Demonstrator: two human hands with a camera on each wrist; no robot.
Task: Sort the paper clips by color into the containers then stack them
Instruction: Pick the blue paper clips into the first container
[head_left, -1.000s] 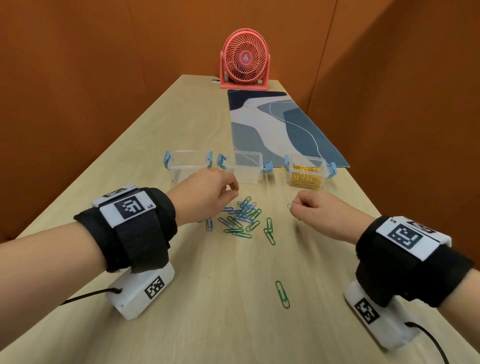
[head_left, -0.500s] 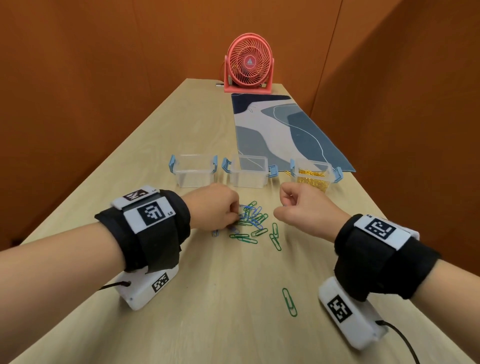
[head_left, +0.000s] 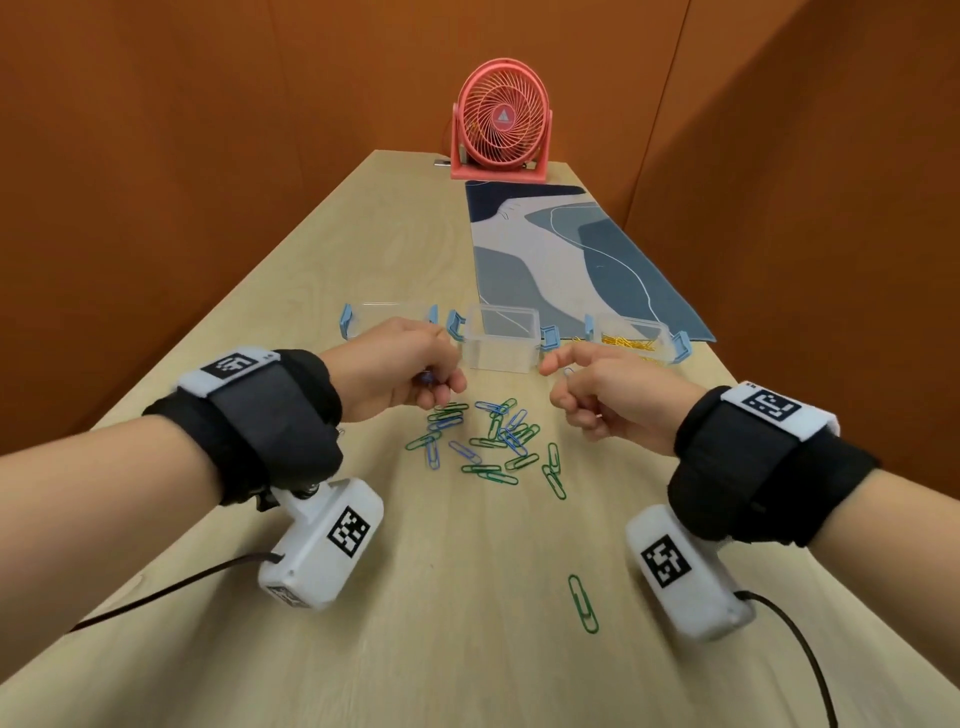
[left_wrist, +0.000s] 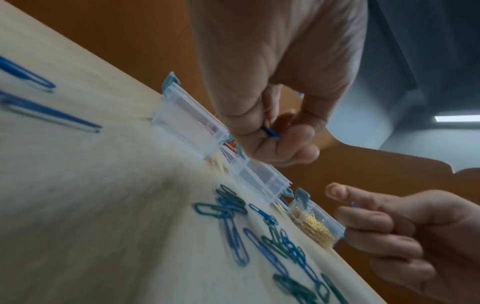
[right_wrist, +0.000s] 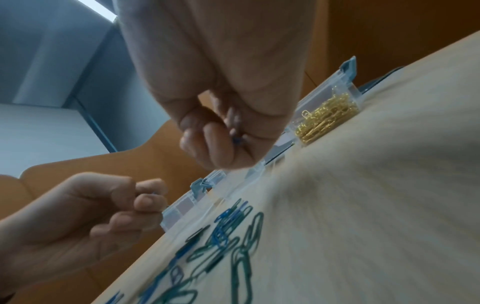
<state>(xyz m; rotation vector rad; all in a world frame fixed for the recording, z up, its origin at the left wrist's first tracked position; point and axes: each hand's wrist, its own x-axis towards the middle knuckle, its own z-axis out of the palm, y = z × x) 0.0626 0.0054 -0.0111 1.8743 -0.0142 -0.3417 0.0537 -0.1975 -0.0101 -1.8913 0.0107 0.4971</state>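
Observation:
A loose pile of blue and green paper clips lies on the wooden table in front of three clear containers with blue latches. The left container and the middle container look empty; the right container holds gold clips. My left hand hovers above the pile's left side, and its thumb and fingers pinch a blue clip. My right hand hovers just right of the pile with fingers curled, pinching a blue clip. One green clip lies alone nearer to me.
A blue patterned mat lies behind the containers, and a pink fan stands at the table's far end. Orange walls close in on both sides. Two more blue clips lie left of the left hand.
My left hand dipped into the pile, then rose with a blue clip toward the containers. My right hand moved left and forward, still curled on its clip.

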